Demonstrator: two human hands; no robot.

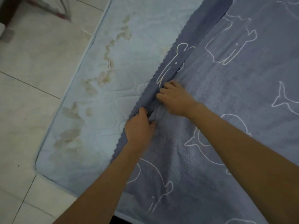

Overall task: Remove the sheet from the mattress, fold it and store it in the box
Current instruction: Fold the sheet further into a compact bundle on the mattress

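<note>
Through the head camera I look down on a pale blue quilted mattress [113, 75] lying on a white tiled floor [29, 65]. The blue-grey sheet [234, 97], printed with white whale outlines, covers the right part of the mattress. Its wavy hem runs diagonally from the far edge toward the near edge, and the strip along the left edge, down to the near left corner, is bare. That bare strip carries a line of yellowish stains [106, 62]. My left hand [139, 128] is at the hem about midway along it, and its fingers [143, 111] curl over the bunched ridge of cloth and hold it. My right hand [175, 99] sits just beyond it, nearly touching, with its fingers [161, 91] curled tight into the same ridge, pinching the fold where the sheet doubles over itself. Both forearms reach in from the near edge across the sheet. In the far left corner of the view, on the floor, stands a metal frame leg [64, 8], blurred.
</note>
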